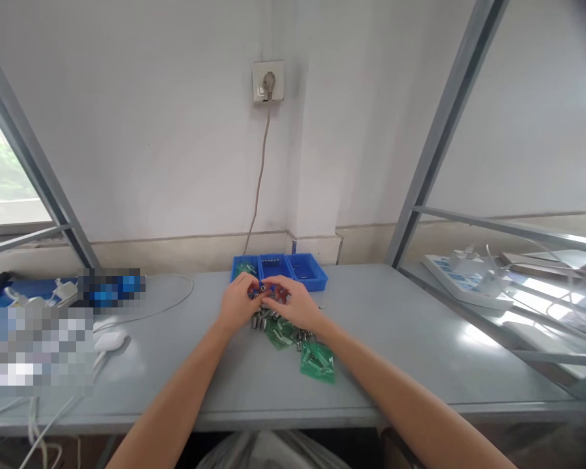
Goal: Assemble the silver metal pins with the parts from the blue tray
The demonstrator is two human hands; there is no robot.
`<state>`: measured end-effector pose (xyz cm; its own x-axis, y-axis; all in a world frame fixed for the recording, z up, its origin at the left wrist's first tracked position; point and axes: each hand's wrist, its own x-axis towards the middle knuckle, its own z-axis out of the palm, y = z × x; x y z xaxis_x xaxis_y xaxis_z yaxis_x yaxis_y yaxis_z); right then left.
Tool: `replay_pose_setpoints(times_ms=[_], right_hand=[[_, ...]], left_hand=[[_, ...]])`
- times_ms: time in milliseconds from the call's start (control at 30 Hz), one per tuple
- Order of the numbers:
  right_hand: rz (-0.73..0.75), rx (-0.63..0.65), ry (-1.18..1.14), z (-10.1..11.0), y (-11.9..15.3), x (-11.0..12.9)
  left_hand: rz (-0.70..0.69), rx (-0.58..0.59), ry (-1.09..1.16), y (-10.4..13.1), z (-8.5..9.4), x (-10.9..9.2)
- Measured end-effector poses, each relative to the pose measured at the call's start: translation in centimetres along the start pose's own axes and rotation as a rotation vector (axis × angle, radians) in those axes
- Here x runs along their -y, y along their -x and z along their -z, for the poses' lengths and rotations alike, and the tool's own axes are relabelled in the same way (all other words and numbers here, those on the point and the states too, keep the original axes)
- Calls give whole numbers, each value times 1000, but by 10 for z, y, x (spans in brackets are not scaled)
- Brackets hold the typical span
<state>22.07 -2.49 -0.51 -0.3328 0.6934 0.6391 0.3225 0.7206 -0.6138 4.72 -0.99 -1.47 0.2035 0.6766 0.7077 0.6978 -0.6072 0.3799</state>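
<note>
My left hand (pixel 239 303) and my right hand (pixel 295 304) meet over the middle of the table, fingertips pinched close together. Between them shows the round end of a small metal cylinder (pixel 262 288); its other end is hidden by the fingers. Under and in front of the hands lie loose metal cylinders (pixel 258 323) and a green plastic bag (pixel 279 333) of small parts. Another green bag (pixel 317 361) sits nearer the front edge, beside my right forearm. Just behind the hands stands a blue compartment tray (pixel 315 284) with green bags at left and a row of metal pieces in the middle.
The grey table (pixel 371 326) meets a wall carrying a plugged socket (pixel 268 83) with a hanging cable. At left lie a white adapter (pixel 111 341), cables and blurred-out items. Metal frame posts (pixel 432 150) rise on both sides. Beyond the right one, a white power strip (pixel 469 280) rests.
</note>
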Motion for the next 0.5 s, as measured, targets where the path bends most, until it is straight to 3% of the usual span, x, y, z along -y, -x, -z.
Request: replay_pose_setpoints(times_ms=[100, 300, 500], right_hand=[[12, -1, -10, 0, 0, 1], [-137, -30, -33, -4, -2, -2], [-165, -38, -9, 1, -4, -6]], left_hand=[[5, -14, 6, 0, 1, -1], [0, 40, -31, 1, -3, 1], [18, 44, -25, 1, -1, -2]])
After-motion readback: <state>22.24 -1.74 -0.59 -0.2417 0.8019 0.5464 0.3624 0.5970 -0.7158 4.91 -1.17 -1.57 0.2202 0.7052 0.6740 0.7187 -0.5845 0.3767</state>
